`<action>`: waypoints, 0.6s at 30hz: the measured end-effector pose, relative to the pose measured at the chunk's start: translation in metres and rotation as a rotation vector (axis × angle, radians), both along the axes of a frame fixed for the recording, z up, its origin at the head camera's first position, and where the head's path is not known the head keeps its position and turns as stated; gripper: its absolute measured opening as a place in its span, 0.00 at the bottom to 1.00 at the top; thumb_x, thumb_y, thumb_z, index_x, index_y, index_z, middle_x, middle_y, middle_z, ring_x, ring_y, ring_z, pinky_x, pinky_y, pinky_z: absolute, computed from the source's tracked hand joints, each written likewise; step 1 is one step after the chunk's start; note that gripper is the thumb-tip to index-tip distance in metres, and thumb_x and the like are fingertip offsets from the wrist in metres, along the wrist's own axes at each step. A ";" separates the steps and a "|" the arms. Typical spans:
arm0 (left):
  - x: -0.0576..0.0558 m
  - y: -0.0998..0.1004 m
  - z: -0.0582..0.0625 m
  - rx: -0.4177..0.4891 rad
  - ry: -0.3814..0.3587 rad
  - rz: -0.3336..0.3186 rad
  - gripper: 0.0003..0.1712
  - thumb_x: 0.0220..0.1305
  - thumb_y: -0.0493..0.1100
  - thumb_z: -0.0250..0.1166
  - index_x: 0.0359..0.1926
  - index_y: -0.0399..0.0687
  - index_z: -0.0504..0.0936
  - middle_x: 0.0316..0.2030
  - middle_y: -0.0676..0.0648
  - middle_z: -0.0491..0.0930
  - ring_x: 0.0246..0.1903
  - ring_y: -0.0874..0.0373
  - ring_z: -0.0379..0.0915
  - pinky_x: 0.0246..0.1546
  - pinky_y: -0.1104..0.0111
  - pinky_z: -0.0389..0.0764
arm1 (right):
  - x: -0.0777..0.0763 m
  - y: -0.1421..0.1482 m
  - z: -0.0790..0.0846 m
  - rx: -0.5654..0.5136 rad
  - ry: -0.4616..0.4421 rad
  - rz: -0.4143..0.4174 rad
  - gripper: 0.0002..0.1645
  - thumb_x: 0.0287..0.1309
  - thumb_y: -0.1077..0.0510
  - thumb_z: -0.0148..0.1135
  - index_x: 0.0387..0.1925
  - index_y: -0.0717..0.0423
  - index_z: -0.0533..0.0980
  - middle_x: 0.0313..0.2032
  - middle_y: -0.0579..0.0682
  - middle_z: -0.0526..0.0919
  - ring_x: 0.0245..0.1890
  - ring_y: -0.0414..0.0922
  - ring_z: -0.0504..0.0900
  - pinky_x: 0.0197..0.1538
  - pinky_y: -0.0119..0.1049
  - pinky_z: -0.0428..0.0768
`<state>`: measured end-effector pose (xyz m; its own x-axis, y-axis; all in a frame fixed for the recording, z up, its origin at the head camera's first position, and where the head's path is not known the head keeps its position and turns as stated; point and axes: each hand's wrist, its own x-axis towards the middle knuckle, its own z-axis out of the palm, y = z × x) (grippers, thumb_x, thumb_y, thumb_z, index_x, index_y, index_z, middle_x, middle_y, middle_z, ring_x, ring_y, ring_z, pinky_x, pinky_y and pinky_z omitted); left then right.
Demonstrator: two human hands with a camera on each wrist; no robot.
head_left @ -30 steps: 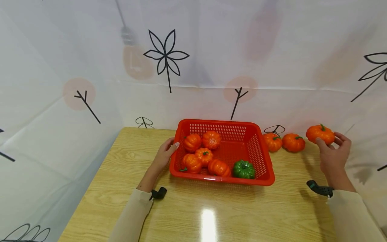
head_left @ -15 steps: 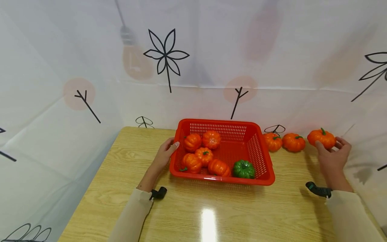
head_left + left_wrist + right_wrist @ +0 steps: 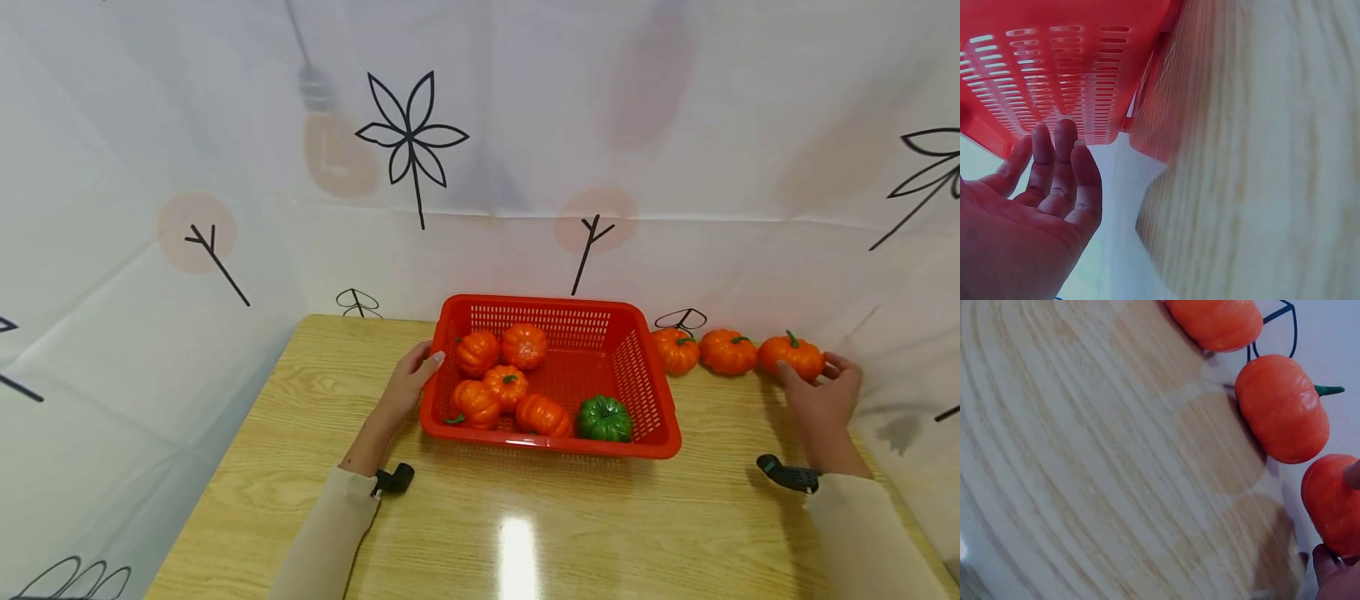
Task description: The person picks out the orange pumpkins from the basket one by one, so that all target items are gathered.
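My right hand holds a small orange pumpkin with a green stem, thumb on the near side and fingers at its right. In the right wrist view this pumpkin shows at the right edge, partly hidden by the fingers. Just left of it along the wall, two similar pumpkins stand in a row. My left hand grips the left rim of a red plastic basket, thumb on the rim. From the left wrist, its fingertips show against the slotted outer wall.
Inside the basket lie several orange pumpkins on the left and a green pumpkin at front right. A white patterned cloth hangs right behind the wooden table and along both sides.
My right hand has lowered the orange pumpkin to the end of the row and shifted slightly left with it. The left hand and the basket have stayed put.
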<state>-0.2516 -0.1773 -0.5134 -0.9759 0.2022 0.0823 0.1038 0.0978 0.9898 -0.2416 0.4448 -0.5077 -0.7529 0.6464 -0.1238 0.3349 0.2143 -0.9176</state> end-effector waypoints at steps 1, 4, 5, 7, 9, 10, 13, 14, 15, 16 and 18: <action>0.000 0.000 0.000 -0.001 0.001 0.001 0.29 0.83 0.51 0.55 0.75 0.40 0.70 0.67 0.35 0.76 0.60 0.44 0.79 0.56 0.62 0.85 | 0.000 0.001 -0.001 -0.003 -0.007 0.003 0.49 0.69 0.41 0.67 0.80 0.34 0.50 0.71 0.35 0.55 0.56 0.34 0.64 0.56 0.20 0.69; -0.001 0.000 -0.001 -0.011 0.007 0.005 0.30 0.82 0.53 0.56 0.75 0.42 0.71 0.66 0.37 0.77 0.60 0.45 0.79 0.57 0.61 0.85 | 0.001 0.003 -0.004 -0.028 -0.014 0.002 0.50 0.68 0.40 0.68 0.81 0.33 0.49 0.73 0.35 0.55 0.64 0.38 0.65 0.60 0.18 0.68; -0.001 0.000 -0.001 -0.016 0.009 0.006 0.30 0.82 0.54 0.56 0.74 0.43 0.72 0.66 0.37 0.77 0.60 0.44 0.79 0.57 0.60 0.85 | 0.001 0.004 -0.005 -0.056 -0.003 -0.003 0.50 0.68 0.41 0.69 0.80 0.33 0.50 0.73 0.34 0.55 0.65 0.38 0.64 0.59 0.18 0.69; -0.002 0.000 -0.001 -0.022 0.013 0.009 0.30 0.82 0.54 0.57 0.74 0.43 0.72 0.65 0.37 0.78 0.60 0.43 0.79 0.57 0.59 0.85 | 0.001 0.004 -0.006 -0.096 0.011 -0.010 0.50 0.66 0.42 0.71 0.79 0.31 0.52 0.72 0.32 0.56 0.67 0.36 0.65 0.59 0.17 0.69; -0.002 0.000 -0.001 -0.023 0.016 0.009 0.30 0.81 0.55 0.57 0.73 0.43 0.73 0.65 0.37 0.78 0.60 0.42 0.79 0.58 0.59 0.85 | 0.002 0.003 -0.006 -0.115 0.012 -0.013 0.50 0.65 0.42 0.72 0.78 0.31 0.53 0.72 0.31 0.56 0.70 0.37 0.64 0.62 0.18 0.69; -0.002 0.000 -0.001 -0.024 0.018 0.008 0.30 0.81 0.55 0.57 0.73 0.43 0.73 0.65 0.37 0.78 0.60 0.42 0.79 0.57 0.59 0.85 | 0.003 0.002 -0.006 -0.124 0.012 -0.014 0.49 0.64 0.42 0.72 0.77 0.31 0.53 0.72 0.31 0.56 0.71 0.38 0.63 0.64 0.18 0.68; -0.002 0.000 -0.001 -0.024 0.022 0.008 0.29 0.81 0.54 0.57 0.73 0.44 0.73 0.64 0.37 0.78 0.59 0.43 0.80 0.57 0.60 0.85 | 0.005 0.000 -0.006 -0.109 -0.006 -0.011 0.47 0.64 0.40 0.72 0.75 0.30 0.54 0.72 0.31 0.56 0.74 0.39 0.61 0.67 0.20 0.67; -0.001 0.000 -0.001 -0.023 0.022 0.009 0.28 0.81 0.54 0.57 0.72 0.44 0.74 0.64 0.38 0.79 0.58 0.44 0.80 0.56 0.61 0.85 | 0.006 0.000 -0.006 -0.103 -0.010 -0.007 0.48 0.64 0.40 0.72 0.76 0.31 0.55 0.72 0.31 0.57 0.74 0.39 0.62 0.65 0.19 0.68; -0.001 0.000 0.000 -0.022 0.023 0.012 0.28 0.81 0.55 0.57 0.72 0.45 0.74 0.63 0.39 0.79 0.58 0.45 0.80 0.56 0.62 0.85 | 0.006 0.000 -0.006 -0.101 -0.012 -0.003 0.48 0.64 0.40 0.72 0.76 0.33 0.55 0.72 0.32 0.57 0.72 0.38 0.63 0.62 0.17 0.69; 0.000 0.000 0.000 -0.022 0.023 0.012 0.27 0.81 0.55 0.57 0.72 0.45 0.74 0.63 0.39 0.79 0.57 0.46 0.81 0.56 0.61 0.86 | 0.006 0.000 -0.007 -0.100 -0.013 0.001 0.49 0.64 0.40 0.72 0.78 0.34 0.54 0.73 0.33 0.57 0.71 0.37 0.63 0.60 0.16 0.69; 0.000 0.000 -0.001 -0.020 0.020 0.016 0.27 0.81 0.55 0.57 0.71 0.46 0.75 0.62 0.40 0.79 0.57 0.47 0.81 0.55 0.62 0.86 | 0.006 0.002 -0.007 -0.102 -0.024 0.011 0.52 0.64 0.40 0.72 0.80 0.38 0.53 0.76 0.37 0.57 0.70 0.37 0.63 0.57 0.14 0.69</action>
<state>-0.2517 -0.1769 -0.5139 -0.9771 0.1888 0.0982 0.1220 0.1190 0.9854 -0.2357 0.4464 -0.5150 -0.7556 0.6217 -0.2065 0.3554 0.1243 -0.9264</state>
